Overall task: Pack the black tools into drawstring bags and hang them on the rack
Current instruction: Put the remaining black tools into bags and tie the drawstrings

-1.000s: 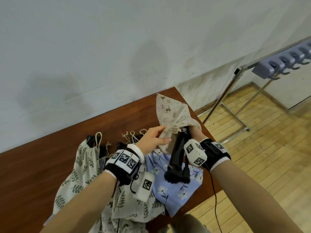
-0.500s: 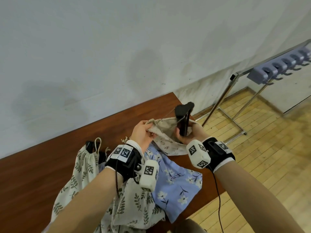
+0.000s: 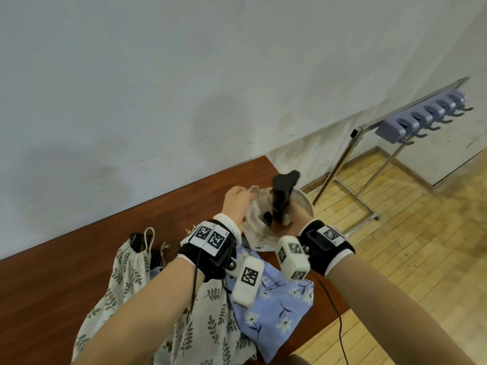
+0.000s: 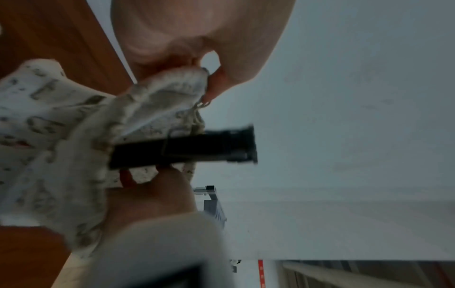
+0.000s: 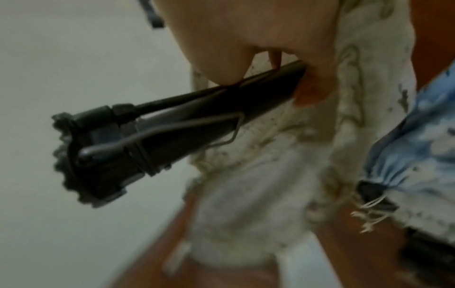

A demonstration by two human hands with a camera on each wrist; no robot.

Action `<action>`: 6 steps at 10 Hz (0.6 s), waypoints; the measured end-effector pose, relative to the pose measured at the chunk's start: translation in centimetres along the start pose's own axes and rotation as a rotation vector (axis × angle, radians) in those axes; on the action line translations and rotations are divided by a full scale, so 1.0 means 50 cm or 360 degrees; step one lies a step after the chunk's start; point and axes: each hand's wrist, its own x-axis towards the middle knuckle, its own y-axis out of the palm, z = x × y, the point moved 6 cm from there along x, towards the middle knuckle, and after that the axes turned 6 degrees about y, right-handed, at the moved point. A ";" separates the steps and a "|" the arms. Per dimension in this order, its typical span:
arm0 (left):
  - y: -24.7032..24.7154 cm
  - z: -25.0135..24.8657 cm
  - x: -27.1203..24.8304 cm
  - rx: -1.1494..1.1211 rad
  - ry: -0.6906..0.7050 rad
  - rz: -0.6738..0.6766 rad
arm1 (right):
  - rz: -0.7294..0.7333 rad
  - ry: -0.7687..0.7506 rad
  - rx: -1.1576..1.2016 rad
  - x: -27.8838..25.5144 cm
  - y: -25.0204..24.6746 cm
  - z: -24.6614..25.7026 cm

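In the head view my left hand point(image 3: 243, 197) pinches the near rim of a cream floral drawstring bag point(image 3: 259, 234) and holds its mouth open over the table's far right corner. My right hand point(image 3: 291, 216) grips a long black tool point(image 3: 283, 192) upright, with its lower end inside the bag's mouth and its toothed head sticking out. The left wrist view shows my fingertips point(image 4: 214, 91) on the gathered rim and the tool point(image 4: 187, 149) emerging from the cloth. The right wrist view shows the tool point(image 5: 138, 140) with a wire clip along its side. The rack point(image 3: 421, 119) stands to the right.
A leaf-print bag point(image 3: 126, 275) with a black tool in its neck and a blue floral bag point(image 3: 276, 309) lie on the brown table point(image 3: 52, 285) under my forearms. The rack's purple hook strip point(image 3: 395, 126) hangs over the wooden floor point(image 3: 421, 246), beyond the table's right edge.
The tool has turned from hanging head-down to standing upright. The bag has come down from being lifted, its mouth is now wide, and the tool's lower end has gone into it.
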 end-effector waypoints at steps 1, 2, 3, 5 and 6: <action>0.034 -0.035 -0.005 0.0148 0.0126 0.0080 | -0.0149 -0.0195 -0.0369 -0.014 0.009 -0.003; 0.059 -0.073 -0.029 0.0264 0.0340 0.0187 | -0.0179 -0.0373 -0.0609 -0.027 0.011 0.019; 0.074 -0.069 -0.035 0.0564 0.0352 0.0395 | -0.0029 -0.0296 -0.0544 -0.054 0.025 0.038; 0.098 -0.085 -0.028 0.1064 0.0603 0.0498 | 0.0232 -0.0112 -0.0630 -0.114 0.063 0.069; 0.088 -0.113 -0.015 0.1284 0.0789 0.0238 | 0.0354 0.0071 -0.0567 -0.129 0.030 0.100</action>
